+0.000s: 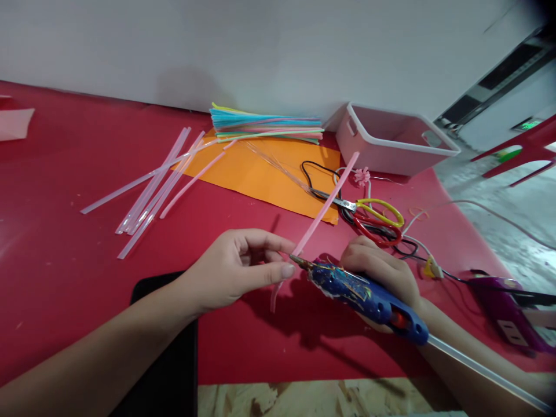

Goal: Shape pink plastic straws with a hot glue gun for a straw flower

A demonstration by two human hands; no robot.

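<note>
Between its thumb and forefinger, my left hand pinches a pink pipe cleaner, which slants up to the right with a short end hanging below. My right hand is wrapped round a blue hot glue gun smeared with dried glue. The gun's metal nozzle points left and meets the pipe cleaner by my left fingertips; whether glue is coming out I cannot tell. A clear glue stick sticks out of the gun's back end. Just beyond my right hand lie scissors with one yellow and one red handle loop.
Several glue sticks and a pink pipe cleaner piece lie left. A pipe cleaner bundle rests by orange paper. A pink basket, tangled cables and a purple power strip stand right. A black object lies under my left arm.
</note>
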